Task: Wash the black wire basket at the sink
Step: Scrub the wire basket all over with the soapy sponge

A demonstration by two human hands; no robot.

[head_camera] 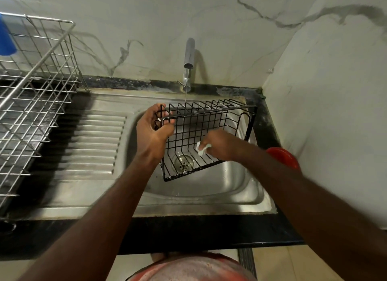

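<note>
Steel sink (230, 188), scrubbing stage: left hand (152, 130) curled round black wire basket (209, 113); right hand (219, 143) pinched soapy pad (202, 149). Rinsing judged next.

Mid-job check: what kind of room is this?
Most likely a home kitchen: a stainless steel sink with a ribbed drainboard, a running tap, and a wire dish rack beside it.

Two hands: left hand (154, 130), right hand (222, 144). One black wire basket (209, 112), one sink (209, 182), one tap (189, 52), one white wad (202, 149), one steel rack (35, 105), one blue cup (6, 38), one red bowl (282, 156).
</note>
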